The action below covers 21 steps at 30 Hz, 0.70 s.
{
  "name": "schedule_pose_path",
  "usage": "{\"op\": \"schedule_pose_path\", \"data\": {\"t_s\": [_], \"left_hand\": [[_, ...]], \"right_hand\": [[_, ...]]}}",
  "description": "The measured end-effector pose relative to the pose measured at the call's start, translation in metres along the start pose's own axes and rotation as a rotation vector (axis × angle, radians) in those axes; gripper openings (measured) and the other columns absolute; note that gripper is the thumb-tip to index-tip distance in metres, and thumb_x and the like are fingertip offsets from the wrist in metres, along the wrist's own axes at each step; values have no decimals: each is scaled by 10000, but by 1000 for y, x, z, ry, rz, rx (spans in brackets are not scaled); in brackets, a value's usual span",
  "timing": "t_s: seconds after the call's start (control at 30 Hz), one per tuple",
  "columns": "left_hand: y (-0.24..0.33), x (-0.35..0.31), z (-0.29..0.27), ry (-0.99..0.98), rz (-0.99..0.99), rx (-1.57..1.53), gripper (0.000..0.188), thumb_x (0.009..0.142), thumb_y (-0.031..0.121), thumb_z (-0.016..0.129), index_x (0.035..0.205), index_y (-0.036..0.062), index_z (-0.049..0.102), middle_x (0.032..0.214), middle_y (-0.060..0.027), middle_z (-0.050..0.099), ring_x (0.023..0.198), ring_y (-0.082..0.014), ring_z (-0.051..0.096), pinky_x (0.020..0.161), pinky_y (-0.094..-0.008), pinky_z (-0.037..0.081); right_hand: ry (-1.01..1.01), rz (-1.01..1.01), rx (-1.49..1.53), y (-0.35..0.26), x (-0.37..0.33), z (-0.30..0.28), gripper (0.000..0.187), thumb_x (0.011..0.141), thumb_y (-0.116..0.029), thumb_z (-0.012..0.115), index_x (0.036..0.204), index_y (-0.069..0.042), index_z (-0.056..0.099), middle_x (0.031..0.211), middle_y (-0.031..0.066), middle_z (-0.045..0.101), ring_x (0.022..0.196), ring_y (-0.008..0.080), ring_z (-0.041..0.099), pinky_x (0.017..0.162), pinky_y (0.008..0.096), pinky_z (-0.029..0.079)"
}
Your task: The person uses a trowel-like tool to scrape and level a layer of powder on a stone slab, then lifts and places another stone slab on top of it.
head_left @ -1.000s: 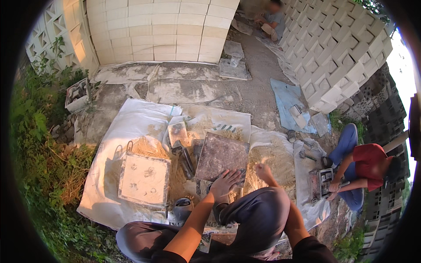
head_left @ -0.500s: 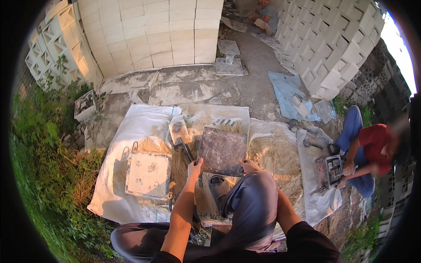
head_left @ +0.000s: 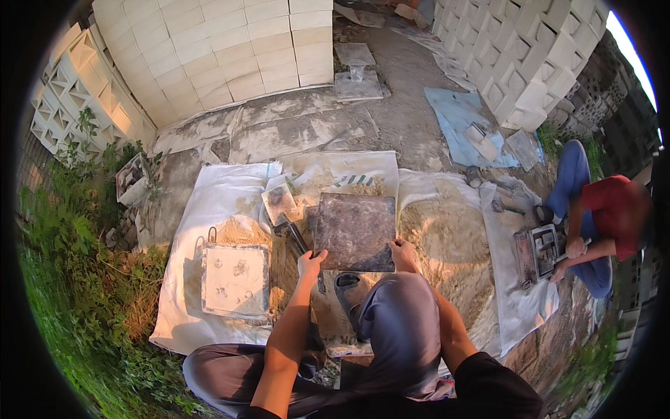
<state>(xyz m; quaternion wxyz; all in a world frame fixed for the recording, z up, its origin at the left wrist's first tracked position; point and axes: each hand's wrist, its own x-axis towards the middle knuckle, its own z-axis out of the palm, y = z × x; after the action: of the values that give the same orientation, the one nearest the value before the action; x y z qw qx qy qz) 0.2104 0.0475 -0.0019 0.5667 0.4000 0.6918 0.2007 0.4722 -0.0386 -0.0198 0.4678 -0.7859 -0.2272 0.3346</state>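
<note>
A dark, stained square metal plate [head_left: 356,232] is held between my two hands, over the sand-strewn sheet in front of my raised knee. My left hand [head_left: 311,262] grips its lower left corner, thumb on top. At its lower right corner my right hand [head_left: 403,255] is closed on the edge. What lies directly under the plate is hidden. Left of it is a dark-handled tool [head_left: 294,236], partly covered, beside a small sandy pale slab [head_left: 280,203]. Further left, a square metal frame [head_left: 202,281] surrounds a pale, pitted surface [head_left: 236,279] and has a wire loop at its top.
On the right, a co-worker in a red top [head_left: 608,209] handles a metal mold [head_left: 537,253]. Stacked pale blocks [head_left: 230,49] stand at the back, patterned blocks [head_left: 520,63] at the back right. A blue sheet [head_left: 453,126] lies before them. Green plants [head_left: 84,279] line the left.
The plate has turned from a slant to nearly square with me, both hands still on it. My view has shifted slightly. The co-worker's hands remain at the mold.
</note>
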Motion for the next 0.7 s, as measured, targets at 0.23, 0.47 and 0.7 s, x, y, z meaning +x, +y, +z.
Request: {"op": "schedule_pose_path", "data": {"t_s": [0.23,0.47,0.7], "left_hand": [[2,3,4,-61,31,70,823,731,427,757,1315,-51,428,1306,-207,489,1153,-323,510,947,-421,445],[2,7,-2,-87,73,181,830,756,442,729,1353,-22,386,1376,-225,400,1238,-318,430,998,-439,391],[4,12,29,117,989,1131,763,849,570,506,1455,192,237,1530,-59,150,1403,-329,113,1118,-479,173]], "right_hand": [[-66,71,-67,8,10,-11,236,829,-167,629,894,60,634,696,98,608,669,179,567,624,343,433],[15,-48,-375,-27,-12,-3,360,841,-167,624,1140,26,567,995,215,628,897,321,608,776,394,457],[-201,-624,-920,-41,-27,32,750,833,-461,587,1447,-185,257,1505,183,176,1373,405,174,1090,511,191]]}}
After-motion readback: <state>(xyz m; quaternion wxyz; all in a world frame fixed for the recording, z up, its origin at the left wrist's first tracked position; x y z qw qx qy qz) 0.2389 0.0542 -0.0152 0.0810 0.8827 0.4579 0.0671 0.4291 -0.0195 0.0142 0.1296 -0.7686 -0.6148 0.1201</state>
